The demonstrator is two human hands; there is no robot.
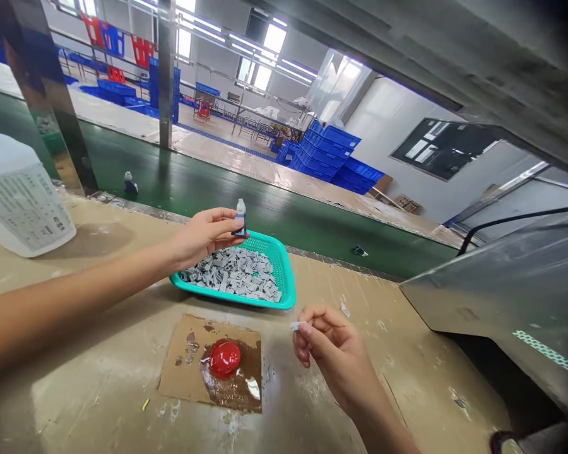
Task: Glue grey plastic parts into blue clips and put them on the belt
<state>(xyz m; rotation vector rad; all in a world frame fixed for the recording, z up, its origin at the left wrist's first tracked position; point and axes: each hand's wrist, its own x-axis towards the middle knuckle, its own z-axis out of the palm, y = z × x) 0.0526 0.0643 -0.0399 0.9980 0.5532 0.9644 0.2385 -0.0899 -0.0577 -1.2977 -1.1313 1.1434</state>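
Observation:
My left hand [203,236] pinches a small dropper bottle [240,219] with a white nozzle and blue label, upright above the rim of a teal plastic tray [277,252]. The tray holds a heap of small grey parts [231,274]. My right hand [324,340] is lower and to the right of the tray, with thumb and fingers pinching a tiny white piece [295,326]. Nearest that hand, a red domed object [224,359] sits in a brown smear on a square of cardboard [180,372].
A large translucent plastic jug [21,202] with a printed label stands at the left of the tan workbench [99,403]. Beyond the bench runs a green conveyor belt [312,233]. A metal housing [492,296] stands at the right, and blue crates [322,151] are stacked farther off.

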